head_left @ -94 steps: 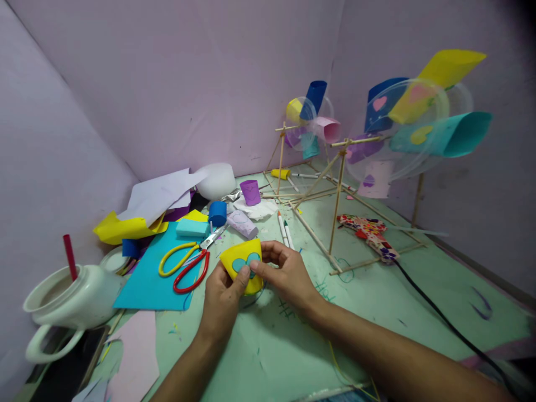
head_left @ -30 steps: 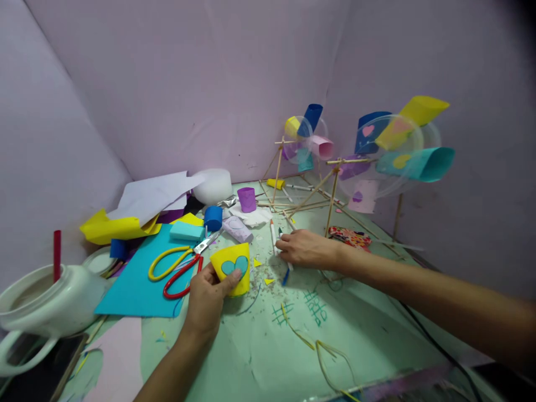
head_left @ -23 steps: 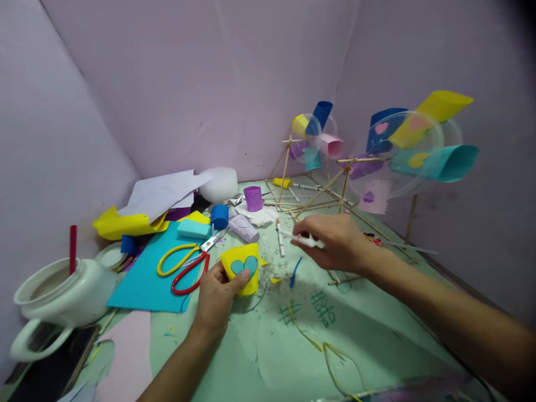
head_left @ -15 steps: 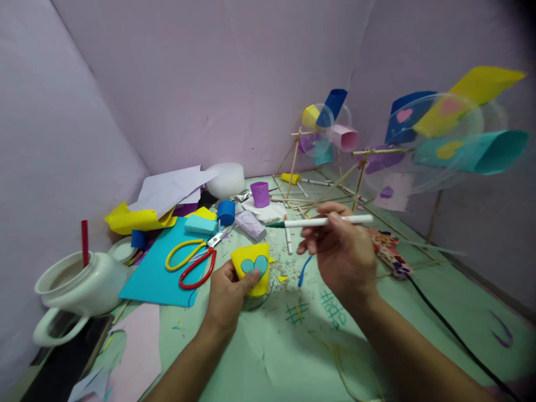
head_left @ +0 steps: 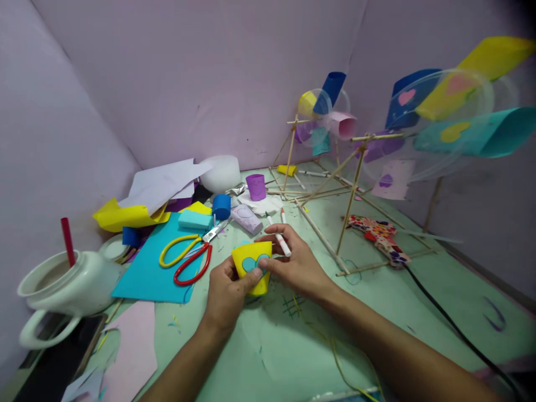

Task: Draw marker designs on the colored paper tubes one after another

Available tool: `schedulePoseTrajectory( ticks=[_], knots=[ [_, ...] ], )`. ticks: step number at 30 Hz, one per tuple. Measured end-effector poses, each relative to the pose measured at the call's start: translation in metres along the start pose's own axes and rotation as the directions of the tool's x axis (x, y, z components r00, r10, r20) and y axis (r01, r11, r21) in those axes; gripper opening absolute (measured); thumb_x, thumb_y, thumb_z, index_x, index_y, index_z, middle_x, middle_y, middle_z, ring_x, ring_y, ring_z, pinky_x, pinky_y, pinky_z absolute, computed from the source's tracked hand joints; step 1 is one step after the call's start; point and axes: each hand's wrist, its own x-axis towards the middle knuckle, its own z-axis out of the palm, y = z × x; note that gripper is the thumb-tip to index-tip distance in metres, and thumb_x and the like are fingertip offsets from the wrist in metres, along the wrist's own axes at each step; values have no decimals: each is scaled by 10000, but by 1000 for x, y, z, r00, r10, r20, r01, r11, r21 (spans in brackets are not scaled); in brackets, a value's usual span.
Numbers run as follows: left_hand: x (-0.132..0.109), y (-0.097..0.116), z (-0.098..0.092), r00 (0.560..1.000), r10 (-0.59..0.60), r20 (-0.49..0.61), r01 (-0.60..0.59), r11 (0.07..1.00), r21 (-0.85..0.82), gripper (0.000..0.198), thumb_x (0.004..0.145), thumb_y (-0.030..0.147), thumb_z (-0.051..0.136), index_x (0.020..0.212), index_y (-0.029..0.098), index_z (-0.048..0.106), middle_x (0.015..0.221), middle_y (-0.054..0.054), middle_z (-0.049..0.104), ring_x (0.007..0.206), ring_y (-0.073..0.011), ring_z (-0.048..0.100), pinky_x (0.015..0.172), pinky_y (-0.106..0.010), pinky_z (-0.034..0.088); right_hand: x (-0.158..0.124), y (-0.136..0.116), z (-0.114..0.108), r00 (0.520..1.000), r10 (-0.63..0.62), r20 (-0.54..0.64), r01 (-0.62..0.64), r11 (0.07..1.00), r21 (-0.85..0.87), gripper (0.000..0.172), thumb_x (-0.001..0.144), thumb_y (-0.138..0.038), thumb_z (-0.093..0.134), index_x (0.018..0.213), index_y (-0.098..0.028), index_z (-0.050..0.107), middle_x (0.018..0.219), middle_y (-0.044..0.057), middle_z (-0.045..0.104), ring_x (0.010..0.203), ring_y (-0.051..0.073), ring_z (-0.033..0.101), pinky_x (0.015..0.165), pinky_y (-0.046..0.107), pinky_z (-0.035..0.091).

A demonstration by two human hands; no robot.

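Note:
My left hand [head_left: 228,293] is closed around a yellow paper cup [head_left: 256,285], its thumb on the front. A light-blue heart [head_left: 250,264] shows on the side that faces me. Against the cup's right edge rests the thumb of my right hand [head_left: 295,259], at the heart. Between the fingers of that same hand is a white marker [head_left: 280,239], its green tip pointing up and away. Some of the right fingers are hidden behind the cup.
Left of the cup, scissors [head_left: 192,259] lie on blue paper [head_left: 142,279], with a white teapot [head_left: 92,282] beyond. Stick frames with paper-cup pinwheels [head_left: 456,111] stand at right, near a floral-patterned glue gun [head_left: 383,237] and its black cord. Yellow string [head_left: 335,349] lies in front.
My right hand has moved left and down, bringing the marker from level to steeply tilted, and its thumb now touches the cup. My left hand keeps its hold.

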Motion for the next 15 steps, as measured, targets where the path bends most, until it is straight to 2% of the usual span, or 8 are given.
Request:
schedulePoseTrajectory(
  ticks=[4,8,11,15],
  knots=[
    [0,-2,-1,1000,1,13,0,999,-45,432,487,308,830,846,111,692,724,-53,701,641,-183,628,578,-274,510,0,1,4,999,34,-30,-31,994,107,417,586,-188,684,934,-234,459,728,-50,562,628,129,572,613,268,498],
    [-1,-1,1,998,-25,49,30,995,-92,433,513,319,822,866,112,682,731,-53,694,640,-183,626,576,-276,505,-1,1,6,998,20,-52,-9,979,202,397,570,-171,665,893,-238,444,736,-54,547,644,128,565,597,252,487],
    [-4,2,3,999,-29,29,32,996,-89,401,529,315,816,847,111,682,744,-57,699,652,-188,630,595,-285,506,-3,2,8,997,11,-75,4,981,195,388,570,-164,656,887,-240,446,726,-57,533,634,125,550,592,248,481],
    [-6,4,3,999,-36,8,37,997,-70,356,509,309,821,781,120,690,676,-38,694,635,-198,640,584,-285,498,-3,5,9,994,-16,-107,26,995,96,353,578,-165,653,868,-233,462,744,-48,533,625,122,540,583,245,478]
  ],
)
